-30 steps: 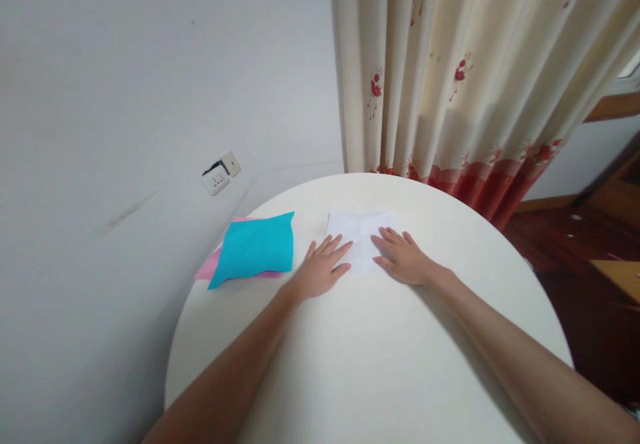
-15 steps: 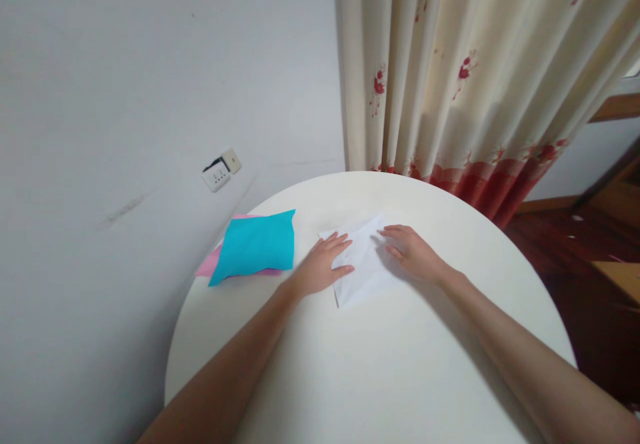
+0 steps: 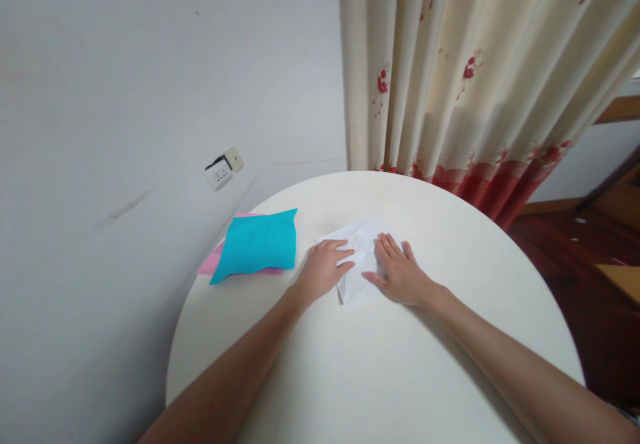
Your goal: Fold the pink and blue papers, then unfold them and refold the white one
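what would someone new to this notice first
Probably the bright turquoise rectangular sheet, lying over a pink sheet on the left of the round white table. Next, near the middle, come the person's bare left hand and right hand, both on a creased white paper-like sheet. Behind, at upper right, hangs a cream fabric curtain with red flowers.

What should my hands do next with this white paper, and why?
I'd probably smooth the white paper outward with the right hand, letting the left hand steady it: creases show across the sheet, the left hand is at its left side, and the right hand's fingers are spread over its right part.
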Available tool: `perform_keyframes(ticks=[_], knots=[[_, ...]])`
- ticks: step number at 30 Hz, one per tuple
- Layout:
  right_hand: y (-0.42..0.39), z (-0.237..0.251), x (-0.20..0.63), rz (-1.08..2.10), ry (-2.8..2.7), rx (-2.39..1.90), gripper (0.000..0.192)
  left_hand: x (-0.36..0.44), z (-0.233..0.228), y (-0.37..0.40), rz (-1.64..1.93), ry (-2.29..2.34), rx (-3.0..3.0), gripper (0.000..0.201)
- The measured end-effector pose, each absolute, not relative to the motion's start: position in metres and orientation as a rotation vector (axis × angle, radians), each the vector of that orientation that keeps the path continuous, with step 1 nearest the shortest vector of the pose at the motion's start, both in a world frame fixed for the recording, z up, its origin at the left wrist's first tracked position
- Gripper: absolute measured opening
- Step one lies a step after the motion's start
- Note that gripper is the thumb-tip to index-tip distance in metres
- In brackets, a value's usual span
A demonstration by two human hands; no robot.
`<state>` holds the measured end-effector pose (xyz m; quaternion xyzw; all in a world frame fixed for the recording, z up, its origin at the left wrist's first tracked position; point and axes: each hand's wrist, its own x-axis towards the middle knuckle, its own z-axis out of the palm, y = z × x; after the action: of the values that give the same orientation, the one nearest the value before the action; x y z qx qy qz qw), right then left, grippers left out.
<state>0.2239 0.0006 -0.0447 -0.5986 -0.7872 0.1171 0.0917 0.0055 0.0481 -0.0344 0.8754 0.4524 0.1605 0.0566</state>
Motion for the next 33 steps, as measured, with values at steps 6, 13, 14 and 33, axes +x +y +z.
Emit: perform_keyframes(ticks=[6, 13, 14, 33], knots=[[-0.003, -0.043, 0.222, 0.373, -2.348, -1.744, 0.091, 0.009, -0.041, 0.056, 0.753, 1.284, 2.460, 0.011], [-0.001, -0.044, 0.221, 0.268, -2.139, -1.863, 0.079, 0.011, -0.042, 0.057, 0.922, 1.323, 2.425, 0.014], [0.000, -0.045, 0.222, 0.268, -2.120, -1.878, 0.079, 0.010, -0.043, 0.056, 0.875, 1.341, 2.455, 0.023], [0.010, -0.034, 0.265, 0.531, -2.381, -1.660, 0.083, -0.007, -0.040, 0.058, 0.428, 1.203, 2.630, 0.054]])
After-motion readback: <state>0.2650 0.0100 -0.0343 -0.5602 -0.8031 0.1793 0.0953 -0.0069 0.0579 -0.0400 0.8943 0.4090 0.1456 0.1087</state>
